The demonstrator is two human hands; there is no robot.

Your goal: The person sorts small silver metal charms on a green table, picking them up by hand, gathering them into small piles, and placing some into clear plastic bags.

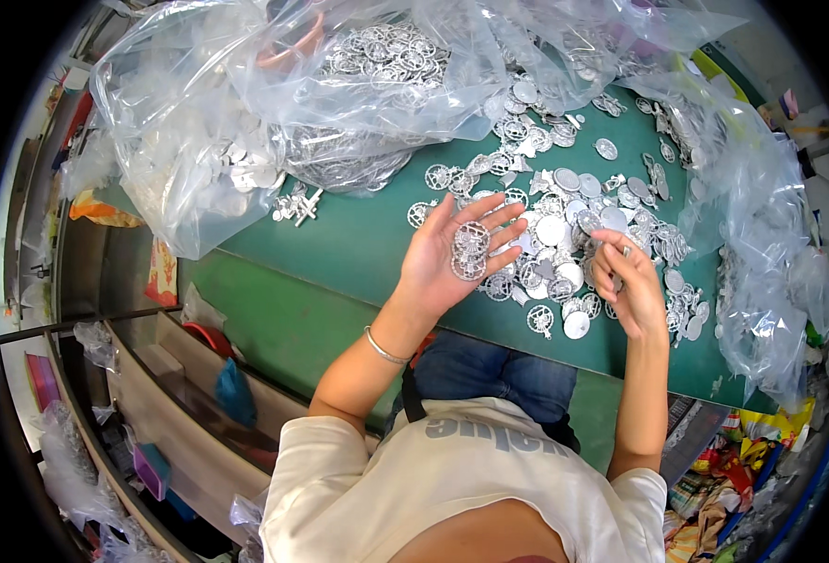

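Head view: my green table (358, 249) carries a big clear bag (274, 103) of metal charms.
Loose pile (574, 225): many silver discs lie unsorted, so most work seems left.
Left hand (452, 249): open palm up, a small stack of charms (469, 251) resting on it.
Right hand (626, 281): fingers pinched together; what they hold is hidden.
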